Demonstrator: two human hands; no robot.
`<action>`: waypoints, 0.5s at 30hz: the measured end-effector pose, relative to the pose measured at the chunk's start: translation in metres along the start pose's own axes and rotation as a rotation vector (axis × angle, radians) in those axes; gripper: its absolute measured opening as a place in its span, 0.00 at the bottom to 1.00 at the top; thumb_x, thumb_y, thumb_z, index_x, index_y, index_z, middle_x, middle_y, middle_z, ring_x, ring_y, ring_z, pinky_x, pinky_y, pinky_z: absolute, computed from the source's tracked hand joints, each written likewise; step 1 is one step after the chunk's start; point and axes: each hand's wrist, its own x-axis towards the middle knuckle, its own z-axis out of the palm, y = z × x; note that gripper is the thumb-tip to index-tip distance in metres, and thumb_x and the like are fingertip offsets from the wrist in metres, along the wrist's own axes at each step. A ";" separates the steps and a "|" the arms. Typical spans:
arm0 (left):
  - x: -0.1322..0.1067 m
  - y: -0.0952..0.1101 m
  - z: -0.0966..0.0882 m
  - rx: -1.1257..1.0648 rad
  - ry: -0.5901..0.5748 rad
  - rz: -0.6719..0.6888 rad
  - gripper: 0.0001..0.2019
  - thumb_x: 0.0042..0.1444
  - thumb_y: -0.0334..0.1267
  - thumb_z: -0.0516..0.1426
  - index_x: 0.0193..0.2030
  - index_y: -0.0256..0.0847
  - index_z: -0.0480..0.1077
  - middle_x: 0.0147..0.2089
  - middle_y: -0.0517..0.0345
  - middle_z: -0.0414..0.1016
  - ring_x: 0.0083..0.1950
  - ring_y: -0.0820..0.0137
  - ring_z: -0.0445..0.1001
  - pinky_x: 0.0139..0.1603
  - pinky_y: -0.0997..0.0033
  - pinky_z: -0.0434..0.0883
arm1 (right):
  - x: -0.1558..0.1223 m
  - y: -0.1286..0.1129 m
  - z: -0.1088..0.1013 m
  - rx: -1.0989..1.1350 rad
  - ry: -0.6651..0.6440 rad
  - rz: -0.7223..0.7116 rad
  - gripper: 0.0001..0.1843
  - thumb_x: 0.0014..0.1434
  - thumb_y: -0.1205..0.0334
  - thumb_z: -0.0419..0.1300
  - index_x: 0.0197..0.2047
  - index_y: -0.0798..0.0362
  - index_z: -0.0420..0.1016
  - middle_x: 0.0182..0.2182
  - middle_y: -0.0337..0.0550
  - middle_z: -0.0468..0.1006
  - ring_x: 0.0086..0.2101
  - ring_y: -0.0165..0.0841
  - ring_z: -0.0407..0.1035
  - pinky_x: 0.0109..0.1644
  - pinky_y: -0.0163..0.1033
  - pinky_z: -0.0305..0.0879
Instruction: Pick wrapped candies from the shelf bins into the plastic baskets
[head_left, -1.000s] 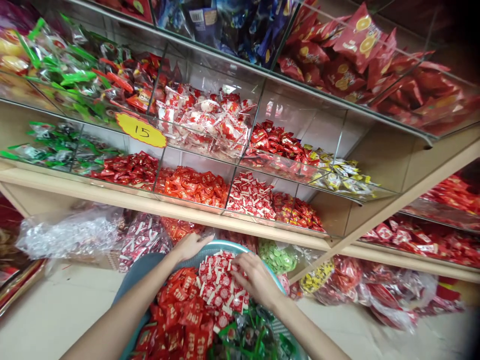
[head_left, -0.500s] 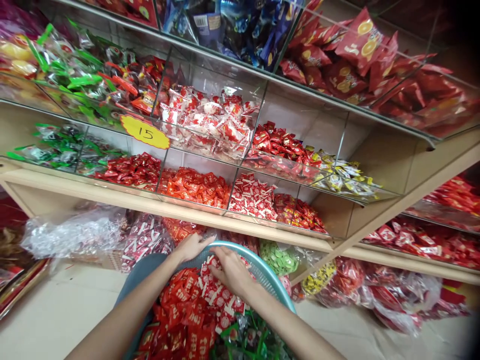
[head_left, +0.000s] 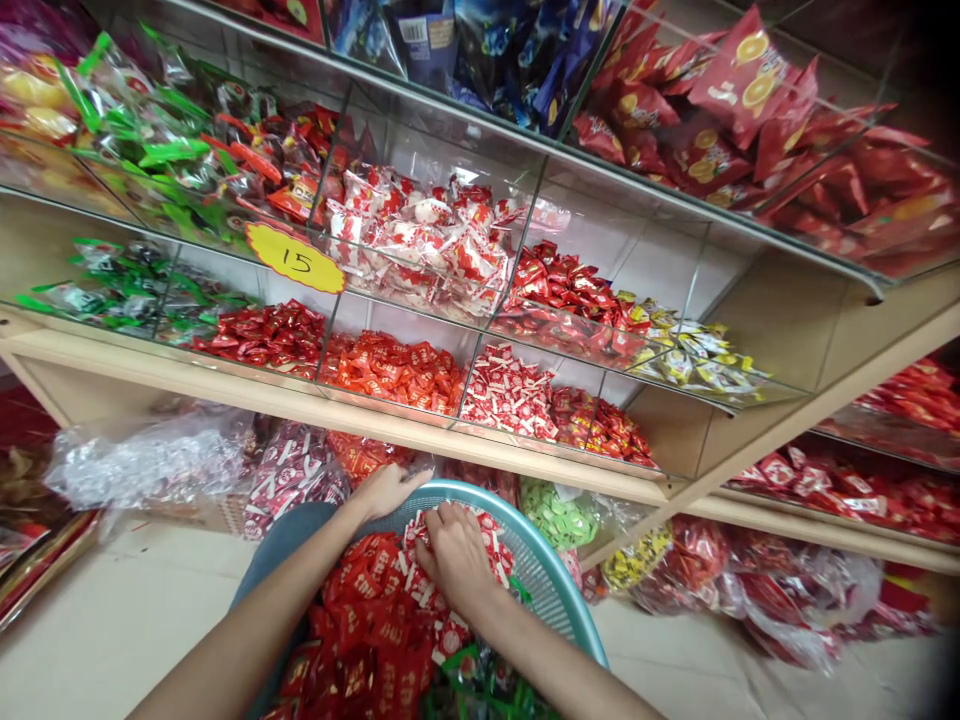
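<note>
Beige floor [head_left: 165,570], wooden shelves [head_left: 225,383], teal basket [head_left: 553,570]

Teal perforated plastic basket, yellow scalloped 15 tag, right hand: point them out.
Teal perforated plastic basket [head_left: 553,588]: head view, inner wall, right side.
Yellow scalloped 15 tag [head_left: 295,258]: head view, face centre.
Right hand [head_left: 456,556]: head view, its back.

Above and beyond the fingers [head_left: 450,522], a pale wooden shelving unit [head_left: 825,392] is being shown at a slant, divided by clear panels [head_left: 519,240] from which light is being reflected. Lower, to the fingers' left and right, cream flooring [head_left: 112,620] is being revealed.
</note>
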 end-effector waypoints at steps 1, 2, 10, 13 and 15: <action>0.000 -0.001 0.001 0.001 0.002 0.003 0.31 0.47 0.66 0.45 0.22 0.38 0.70 0.24 0.57 0.72 0.28 0.68 0.69 0.27 0.74 0.57 | -0.001 0.000 0.001 -0.018 0.007 0.003 0.07 0.55 0.66 0.54 0.39 0.54 0.70 0.38 0.47 0.72 0.42 0.40 0.65 0.48 0.44 0.58; 0.001 -0.001 0.001 0.004 0.005 0.003 0.31 0.47 0.66 0.45 0.22 0.38 0.69 0.23 0.57 0.71 0.28 0.68 0.69 0.27 0.74 0.57 | -0.001 -0.001 0.001 -0.035 0.011 0.006 0.07 0.56 0.66 0.54 0.39 0.54 0.70 0.38 0.47 0.72 0.42 0.40 0.64 0.48 0.44 0.58; 0.001 -0.002 0.002 0.005 0.014 -0.014 0.30 0.46 0.66 0.45 0.21 0.38 0.69 0.21 0.58 0.70 0.27 0.68 0.68 0.27 0.73 0.55 | 0.000 0.001 0.000 -0.111 0.034 0.018 0.08 0.54 0.63 0.56 0.38 0.55 0.70 0.38 0.47 0.69 0.40 0.41 0.61 0.43 0.46 0.57; 0.000 -0.001 0.001 -0.021 0.007 -0.020 0.30 0.46 0.65 0.46 0.22 0.37 0.70 0.22 0.57 0.71 0.28 0.68 0.68 0.28 0.73 0.56 | 0.000 0.002 -0.002 -0.116 0.039 0.030 0.08 0.54 0.62 0.57 0.38 0.55 0.70 0.37 0.47 0.69 0.39 0.41 0.61 0.42 0.46 0.57; 0.000 0.000 0.001 -0.036 0.005 -0.023 0.30 0.46 0.65 0.47 0.23 0.37 0.70 0.22 0.57 0.71 0.28 0.67 0.68 0.28 0.74 0.56 | -0.001 0.003 -0.002 -0.118 0.044 0.027 0.08 0.54 0.61 0.57 0.38 0.55 0.70 0.37 0.47 0.69 0.39 0.41 0.61 0.42 0.46 0.57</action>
